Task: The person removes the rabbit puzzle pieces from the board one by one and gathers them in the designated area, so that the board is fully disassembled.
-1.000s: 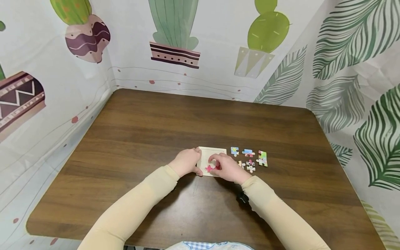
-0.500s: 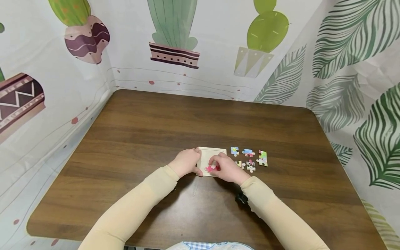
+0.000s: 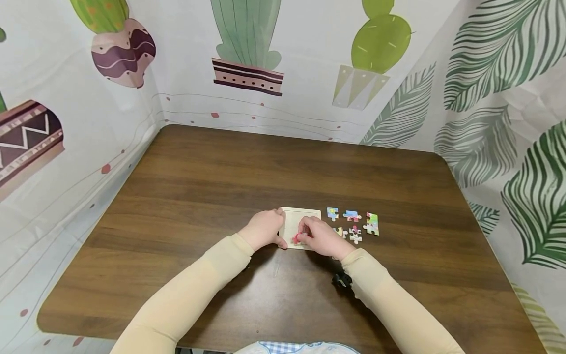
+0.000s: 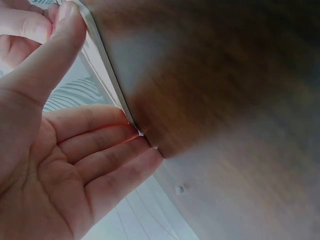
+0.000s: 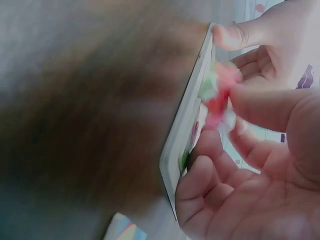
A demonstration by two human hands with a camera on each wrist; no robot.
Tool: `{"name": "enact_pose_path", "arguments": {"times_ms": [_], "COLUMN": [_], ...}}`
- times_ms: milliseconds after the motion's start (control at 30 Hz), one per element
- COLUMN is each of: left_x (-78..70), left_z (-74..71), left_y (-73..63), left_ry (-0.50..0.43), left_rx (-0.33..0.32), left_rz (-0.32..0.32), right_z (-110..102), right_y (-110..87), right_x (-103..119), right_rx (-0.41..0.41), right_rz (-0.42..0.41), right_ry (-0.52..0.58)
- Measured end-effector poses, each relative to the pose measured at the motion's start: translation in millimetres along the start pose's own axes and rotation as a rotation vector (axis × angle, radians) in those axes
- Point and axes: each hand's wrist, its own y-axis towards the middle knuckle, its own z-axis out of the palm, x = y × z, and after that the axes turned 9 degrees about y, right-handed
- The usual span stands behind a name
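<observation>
A pale, square wooden puzzle tray [image 3: 302, 210] lies on the table in front of the person. At its left side is my left hand [image 3: 263, 229], fingers nearly straight. Its thumb [image 4: 70, 32] rests on the tray's edge by the near corner, and its other fingertips touch the edge and tabletop. Over the tray's near right part, my right hand [image 3: 324, 239] pinches a red-pink jigsaw piece [image 5: 220, 95] between thumb and fingers, tilted up and blurred. Beneath it, a green and pink piece [image 5: 186, 159] shows inside the tray, partly hidden by the right fingers.
Right of the tray lie several loose jigsaw pieces: a blue one [image 3: 332, 214], a blue and red one [image 3: 352, 216], a green one [image 3: 372, 224] and a white and pink one [image 3: 355, 235]. The brown table [image 3: 221, 167] meets a printed cloth backdrop [image 3: 305, 113].
The right fingers and thumb have drawn closer together, and the red-pink piece has turned, so less of it shows from above. The left hand and tray have stayed in place.
</observation>
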Motion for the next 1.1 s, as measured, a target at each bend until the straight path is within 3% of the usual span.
{"name": "enact_pose_path", "arguments": {"times_ms": [433, 700, 1100], "left_x": [-0.8, -1.2, -0.7], "left_z": [-1.5, -1.9, -0.9], "left_y": [0.0, -0.3, 0.8], "left_ry": [0.006, 0.011, 0.01], "left_rx": [0.001, -0.002, 0.012], "left_rz": [-0.001, 0.005, 0.004], "right_z": [-1, -1, -11], "right_y": [0.5, 0.7, -1.3], "right_x": [-3, -6, -8], "right_rx": [-0.006, -0.038, -0.021], "right_rz": [0.075, 0.053, 0.066], "right_ry": [0.064, 0.064, 0.164]}}
